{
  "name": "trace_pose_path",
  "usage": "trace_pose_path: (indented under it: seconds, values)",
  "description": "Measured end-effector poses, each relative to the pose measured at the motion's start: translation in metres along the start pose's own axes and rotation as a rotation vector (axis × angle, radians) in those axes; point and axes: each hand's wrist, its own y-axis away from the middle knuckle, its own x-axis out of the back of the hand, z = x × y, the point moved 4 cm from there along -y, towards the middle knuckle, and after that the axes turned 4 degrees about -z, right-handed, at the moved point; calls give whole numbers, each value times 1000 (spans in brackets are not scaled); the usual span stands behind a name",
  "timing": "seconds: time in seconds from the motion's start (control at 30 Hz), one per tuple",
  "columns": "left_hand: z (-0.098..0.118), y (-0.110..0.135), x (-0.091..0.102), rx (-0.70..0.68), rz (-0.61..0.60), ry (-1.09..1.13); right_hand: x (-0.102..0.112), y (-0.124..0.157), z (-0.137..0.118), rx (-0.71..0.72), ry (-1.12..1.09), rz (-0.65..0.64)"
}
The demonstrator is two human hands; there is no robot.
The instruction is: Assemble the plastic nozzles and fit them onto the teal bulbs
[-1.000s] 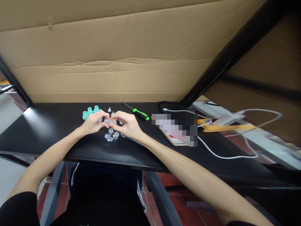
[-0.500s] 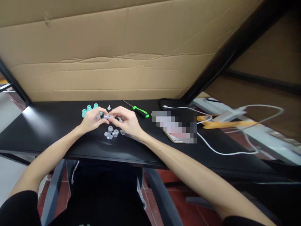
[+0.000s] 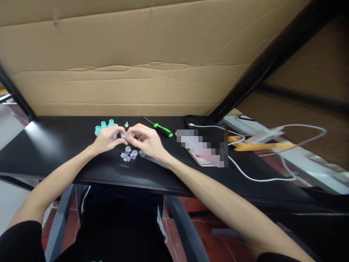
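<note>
Between the fingertips of both hands is a small clear plastic piece, pinched from either side above the black table. My left hand closes on its left end, my right hand on its right end. Partly hidden in the curl of the left hand is another clear part. Just below the hands lie several translucent plastic parts. Behind the left hand stand several teal bulb-shaped pieces, partly covered by it. A small white cone-tipped piece sits beyond the fingertips.
A screwdriver with a green and black handle lies to the right of the hands. Farther right are a phone-like flat object, blurred over, and a white cable. Cardboard walls off the table's back edge.
Both hands keep their pinch on the clear piece, with only a slight shift of the fingers. The view has moved a little; the things on the table lie as before.
</note>
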Motion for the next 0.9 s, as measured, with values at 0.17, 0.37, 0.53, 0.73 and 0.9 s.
trace_pose_path:
  seconds: [0.17,0.37,0.53,0.73,0.9]
  values:
    - [0,-1,1,-13,-16,12,0,0,-2,-36,-36,-16]
    - [-1,0,2,-50,33,-34,-7,2,2,-124,-176,-3]
    - [-1,2,1,-49,62,-83,-6,1,1,-94,-119,-6]
    - [1,3,3,-86,63,-80,-3,-1,-3,-10,-15,-47]
    - [3,3,1,-136,59,-57,1,-2,-10,49,168,-52]
